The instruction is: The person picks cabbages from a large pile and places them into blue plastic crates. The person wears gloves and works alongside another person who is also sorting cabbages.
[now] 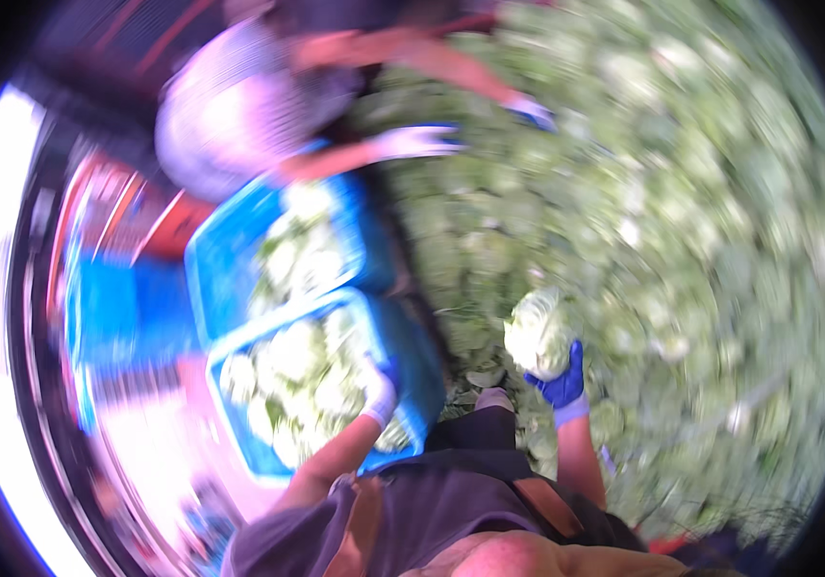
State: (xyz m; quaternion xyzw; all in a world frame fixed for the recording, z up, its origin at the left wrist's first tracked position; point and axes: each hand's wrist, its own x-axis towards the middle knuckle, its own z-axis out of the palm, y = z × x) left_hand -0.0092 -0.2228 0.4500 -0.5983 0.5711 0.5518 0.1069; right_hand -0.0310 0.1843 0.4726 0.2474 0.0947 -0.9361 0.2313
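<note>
ok, all directions from the view centre. right hand at 4 o'clock, blue-and-white glove, grip closed round the lower side of one pale green cabbage, which sits between 3 and 4 o'clock, raised over the pile. left hand near 7 o'clock, whitish glove, at the right-hand edge of the front crate; motion blur, cannot tell whether its grip is open or closed, or if it touches rim or cabbage. front crate is blue, between 7 and 8 o'clock, full of cabbages. back crate, also blue, toward 10 o'clock, adjoins it, cabbages mostly on its right side. another blue crate at 9 o'clock, red crate just above it. big cabbage pile runs from 12 round to 5 o'clock. co-worker near 11 o'clock, gloved hands reaching over the pile toward 12 and 1 o'clock. outer areas smeared.
</note>
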